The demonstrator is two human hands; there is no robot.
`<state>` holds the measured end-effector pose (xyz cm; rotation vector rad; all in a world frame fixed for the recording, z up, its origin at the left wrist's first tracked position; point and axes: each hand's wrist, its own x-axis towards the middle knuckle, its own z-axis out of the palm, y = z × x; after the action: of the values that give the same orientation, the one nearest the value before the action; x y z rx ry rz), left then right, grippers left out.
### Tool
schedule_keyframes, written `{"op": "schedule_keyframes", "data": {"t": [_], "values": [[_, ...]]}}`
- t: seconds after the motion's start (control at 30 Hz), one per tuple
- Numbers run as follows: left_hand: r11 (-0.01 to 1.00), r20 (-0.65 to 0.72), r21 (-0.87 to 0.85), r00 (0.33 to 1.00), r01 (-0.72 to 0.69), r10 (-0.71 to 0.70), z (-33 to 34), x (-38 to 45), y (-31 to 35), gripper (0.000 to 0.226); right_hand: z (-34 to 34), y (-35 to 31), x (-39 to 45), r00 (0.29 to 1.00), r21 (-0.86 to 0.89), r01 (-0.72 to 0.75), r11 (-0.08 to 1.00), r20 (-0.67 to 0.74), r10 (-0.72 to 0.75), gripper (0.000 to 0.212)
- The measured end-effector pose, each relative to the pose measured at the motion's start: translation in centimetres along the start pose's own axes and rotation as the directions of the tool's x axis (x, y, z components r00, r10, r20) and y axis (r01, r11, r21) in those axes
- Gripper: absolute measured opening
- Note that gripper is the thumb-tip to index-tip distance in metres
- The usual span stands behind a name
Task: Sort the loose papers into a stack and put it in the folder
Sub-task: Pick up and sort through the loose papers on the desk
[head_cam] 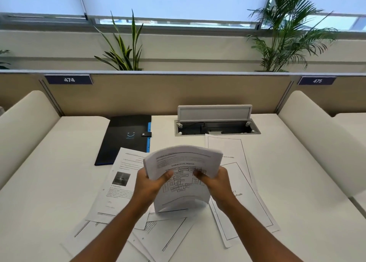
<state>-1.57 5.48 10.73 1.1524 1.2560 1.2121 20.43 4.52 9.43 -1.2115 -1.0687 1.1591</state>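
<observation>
1. Papers: a thick stack (182, 174) is held upright over the desk (297, 182), its long axis near vertical, its top bowing away from the person and its lower edge close to or on the sheets below; contact there cannot be confirmed.
2. Left hand (152, 184) grips the stack's left edge, thumb across the printed face, fingers closed behind it.
3. Right hand (213, 182) grips the right edge likewise, thumb on the front, fingers wrapped behind.
4. Loose sheets (116, 184) remain spread flat on the desk: several overlapping to the left and below the stack, and more (235, 162) to the right.
5. Folder (124, 138), black with a blue edge, lies shut by its snap tab, ahead and to the left of the stack, its near corner just beside the left-hand sheets.
6. Judgement: gathering is partly done. The left hand is nearer the folder and the left sheets; the right hand is nearer the right sheets. The folder must be unfastened before the stack goes in.
</observation>
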Motion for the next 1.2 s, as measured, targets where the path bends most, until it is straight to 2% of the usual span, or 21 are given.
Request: {"op": "schedule_keyframes", "data": {"t": [0.13, 0.23, 0.33, 0.4, 0.43, 0.5, 0.53, 0.6, 0.67, 0.73, 0.83, 0.93, 1.0, 1.07, 1.13, 1.2], "values": [[1.000, 0.024, -0.018, 1.000, -0.020, 0.021, 0.1, -0.1, -0.8, 0.026, 0.3, 0.5, -0.1, 0.995, 0.047, -0.014, 0.999, -0.097, 0.018, 0.031], [0.996, 0.029, 0.060, 0.997, 0.063, -0.065, 0.6, 0.2, -1.7, 0.032, 0.3, 1.4, 0.0, 0.992, -0.007, -0.079, 0.997, -0.099, 0.078, 0.018], [0.991, 0.004, 0.111, 0.997, 0.079, -0.080, 0.4, 1.0, -2.2, 0.037, 0.4, 1.1, 0.9, 0.978, 0.008, -0.088, 0.996, -0.190, 0.088, 0.013], [0.967, -0.080, 0.235, 0.993, 0.099, -0.083, -0.2, 1.4, -3.1, 0.050, 0.2, 0.5, 1.3, 0.951, 0.118, -0.099, 0.988, -0.281, 0.129, 0.016], [0.949, -0.156, 0.267, 0.979, 0.166, -0.128, -0.6, 1.5, -3.7, 0.061, 0.2, 0.2, 1.5, 0.936, 0.198, -0.103, 0.975, -0.313, 0.163, 0.020], [0.913, -0.249, 0.196, 0.919, 0.358, -0.307, -1.3, 1.5, -4.6, 0.078, 0.0, -0.2, 1.6, 0.924, 0.411, -0.100, 0.906, -0.300, 0.238, 0.031], [0.898, -0.225, 0.132, 0.895, 0.420, -0.386, -1.6, 1.5, -4.8, 0.082, 0.1, -0.3, 1.7, 0.926, 0.526, -0.099, 0.845, -0.262, 0.272, 0.038], [0.900, -0.054, -0.017, 0.899, 0.435, -0.435, -1.8, 1.4, -5.3, 0.082, 0.6, -0.4, 1.5, 0.929, 0.679, -0.127, 0.723, -0.173, 0.326, 0.049], [0.909, 0.130, -0.176, 0.925, 0.377, -0.358, -1.5, 1.2, -5.0, 0.067, 1.3, -0.3, 1.1, 0.928, 0.733, -0.178, 0.656, -0.096, 0.360, 0.055], [0.922, 0.134, -0.254, 0.955, 0.293, -0.266, -1.1, 1.1, -4.4, 0.047, 1.6, 0.5, 0.5, 0.926, 0.747, -0.238, 0.621, -0.018, 0.377, 0.057], [0.957, -0.066, -0.222, 0.976, 0.187, -0.206, -1.5, 1.4, -3.6, 0.033, 0.6, 1.4, 0.1, 0.920, 0.716, -0.291, 0.635, 0.028, 0.391, 0.056], [0.983, -0.168, -0.096, 0.970, 0.159, -0.174, -3.1, 1.6, -3.2, 0.029, -2.7, 1.6, 0.8, 0.938, 0.658, -0.253, 0.710, -0.012, 0.345, 0.051], [0.991, -0.194, -0.017, 0.971, 0.136, -0.137, -4.1, 1.5, -2.9, 0.030, -4.8, 0.9, 1.2, 0.963, 0.447, -0.222, 0.866, -0.037, 0.266, 0.044], [0.992, -0.213, 0.060, 0.972, 0.115, -0.100, -4.3, 1.3, -2.2, 0.030, -5.5, 0.0, 1.5, 0.984, 0.116, -0.171, 0.978, -0.026, 0.175, 0.034], [0.991, -0.223, 0.109, 0.973, 0.084, -0.058, -3.9, 1.1, -1.5, 0.029, -5.0, -0.5, 1.8, 0.993, -0.080, -0.118, 0.990, -0.028, 0.116, 0.022], [0.990, -0.235, 0.138, 0.972, 0.028, 0.006, -3.2, 0.6, -0.9, 0.029, -3.9, -0.8, 1.8, 0.995, -0.099, -0.058, 0.993, -0.086, 0.050, 0.021]]}}
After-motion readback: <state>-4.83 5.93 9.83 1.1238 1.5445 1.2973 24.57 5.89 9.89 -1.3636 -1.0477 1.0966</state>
